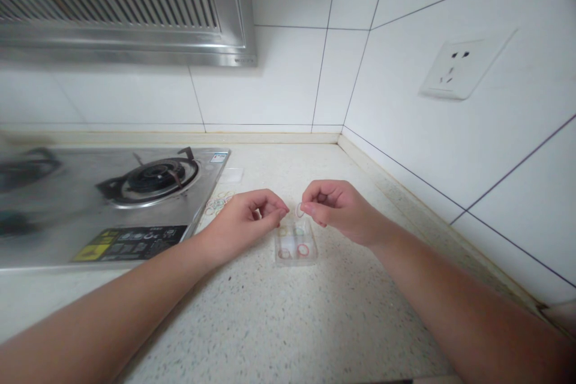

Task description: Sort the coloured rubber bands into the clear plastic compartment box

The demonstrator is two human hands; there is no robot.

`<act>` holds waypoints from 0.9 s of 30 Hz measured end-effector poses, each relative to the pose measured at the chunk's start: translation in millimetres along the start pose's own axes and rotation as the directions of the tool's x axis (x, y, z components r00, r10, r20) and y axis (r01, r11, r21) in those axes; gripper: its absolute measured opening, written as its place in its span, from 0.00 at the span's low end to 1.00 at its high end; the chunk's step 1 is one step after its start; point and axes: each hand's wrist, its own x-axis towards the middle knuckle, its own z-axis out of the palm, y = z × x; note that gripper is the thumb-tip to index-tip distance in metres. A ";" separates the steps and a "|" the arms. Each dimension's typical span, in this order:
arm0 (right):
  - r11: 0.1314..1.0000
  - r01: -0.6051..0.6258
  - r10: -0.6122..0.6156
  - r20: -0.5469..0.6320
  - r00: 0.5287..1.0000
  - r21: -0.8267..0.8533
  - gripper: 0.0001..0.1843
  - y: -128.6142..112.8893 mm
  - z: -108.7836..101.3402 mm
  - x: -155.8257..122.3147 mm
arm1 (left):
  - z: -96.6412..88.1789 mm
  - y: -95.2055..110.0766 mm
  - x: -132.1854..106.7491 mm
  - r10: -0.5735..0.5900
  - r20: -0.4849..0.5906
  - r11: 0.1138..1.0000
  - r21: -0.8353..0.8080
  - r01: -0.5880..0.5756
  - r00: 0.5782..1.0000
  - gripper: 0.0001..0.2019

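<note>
Between the thumb and forefinger of my right hand (344,210) is a small thin reddish rubber band (299,210), held just above a clear plastic box. My left hand (245,216) is closed in a pinch at the box's upper left; whether anything is in its fingertips is too small to tell. The clear box (294,262) stands on the counter below both hands and is divided into compartments. A red band (303,250) lies in its near right compartment and a brownish one (284,253) in the near left. Yellowish and greenish bands show faintly behind them.
A loose pile of colored bands (218,203) lies left of my left hand, beside the gas stove (204,192). Behind it is a clear flat plastic piece (231,175). The range hood (243,42) hangs above, and tiled walls meet behind the speckled counter (270,324).
</note>
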 end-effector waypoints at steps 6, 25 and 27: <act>0.947 0.118 -0.168 -0.149 0.974 -0.300 0.05 4.5 0.8 -0.1 | -1.0 10.0 -0.4 -0.002 0.046 1.000 -0.029 0.003 0.999 0.13; 0.864 0.201 -0.249 -0.046 0.967 -0.462 0.04 6.3 1.9 -1.9 | 0.8 13.6 2.0 -0.078 0.071 0.977 -0.195 0.090 0.994 0.09; 0.873 0.179 -0.224 -0.046 0.973 -0.454 0.05 6.8 1.5 -2.4 | 1.1 13.7 1.7 -0.072 0.061 0.978 -0.194 0.082 0.996 0.09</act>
